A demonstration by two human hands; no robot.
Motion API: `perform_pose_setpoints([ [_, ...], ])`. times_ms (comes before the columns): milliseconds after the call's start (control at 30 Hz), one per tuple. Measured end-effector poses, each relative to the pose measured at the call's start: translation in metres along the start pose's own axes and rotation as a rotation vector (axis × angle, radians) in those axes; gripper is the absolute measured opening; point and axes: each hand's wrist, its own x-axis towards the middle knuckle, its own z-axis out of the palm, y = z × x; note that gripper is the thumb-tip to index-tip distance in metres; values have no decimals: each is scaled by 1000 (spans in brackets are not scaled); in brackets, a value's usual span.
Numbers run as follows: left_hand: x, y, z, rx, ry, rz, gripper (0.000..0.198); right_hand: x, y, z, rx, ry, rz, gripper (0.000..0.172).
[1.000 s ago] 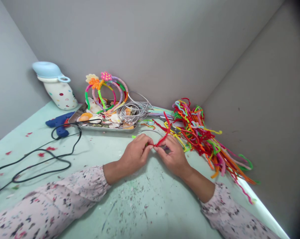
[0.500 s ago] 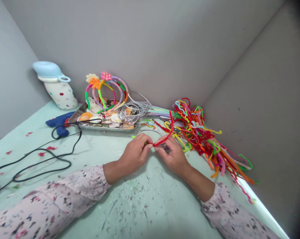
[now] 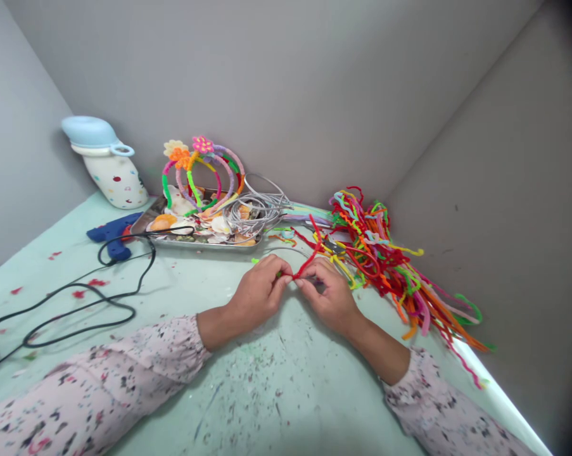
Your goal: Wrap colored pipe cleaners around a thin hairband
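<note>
A fuzzy red pipe cleaner (image 3: 318,242) starts between my two hands, and its loose end stands up and curves away over the table. My left hand (image 3: 257,292) is closed, thumb and forefinger pinched at the pipe cleaner's lower end; a bit of green shows by the fingertips. Close by on the right, my right hand (image 3: 330,294) is also closed in a pinch beside the red strand. Behind the fingers a thin grey wire (image 3: 288,249) arcs from one hand toward the other. The fingers partly hide where wire and pipe cleaner meet.
A metal tray (image 3: 204,247) holds shells, colourful flower hoops (image 3: 203,145) and a grey wire coil (image 3: 260,215). Pipe cleaners (image 3: 375,247) are heaped at right, near yellow-handled scissors (image 3: 336,256). At left are a blue glue gun (image 3: 117,234), its black cord (image 3: 119,304) and a bottle (image 3: 117,180).
The red pipe cleaner's free end has swung left and slightly lower, nearer the fingers. Both hands stay in almost the same place.
</note>
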Motion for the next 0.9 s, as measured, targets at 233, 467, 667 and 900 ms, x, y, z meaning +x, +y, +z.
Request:
perform_pose_setpoints([
  [233,0,0,0,0,-11,0,8,-1,1,1,41,-21,36,5],
  [467,0,1,0,2,-23,-6,7,-1,3,2,56,-27,49,4],
  [667,0,1,0,-7,-22,-6,8,0,3,0,56,-28,27,4],
  [900,0,1,0,-9,-16,-14,8,-1,4,0,79,-36,40,4],
])
